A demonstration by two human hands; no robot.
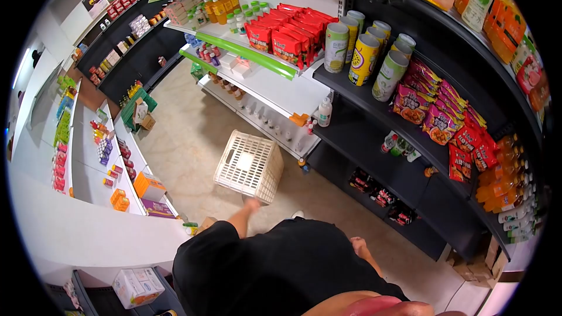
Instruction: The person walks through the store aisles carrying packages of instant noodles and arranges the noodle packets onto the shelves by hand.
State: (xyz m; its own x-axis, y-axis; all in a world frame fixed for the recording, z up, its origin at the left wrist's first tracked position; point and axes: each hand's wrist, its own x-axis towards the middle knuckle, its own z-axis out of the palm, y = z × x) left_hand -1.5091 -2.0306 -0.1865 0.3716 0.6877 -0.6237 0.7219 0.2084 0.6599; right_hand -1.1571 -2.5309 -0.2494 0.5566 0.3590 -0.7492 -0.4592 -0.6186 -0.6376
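Below me on the left, a white plastic shopping basket [262,167] with slotted sides hangs over the floor. My left hand [252,204], slightly blurred, is closed at the near edge of the basket, where its handle shows only in part. Down by my side is my right hand [357,244], its fingers curled and no object visible in them. It is apart from the dark shelves to its right.
To the right, dark shelves [374,123] carry tall cans [363,61], snack packets [440,122] and orange bottles [500,181]. Ahead, a white shelf unit [275,90] holds red packets [287,32]. Low white shelves [88,158] line the left. A green crate [146,102] stands farther off.
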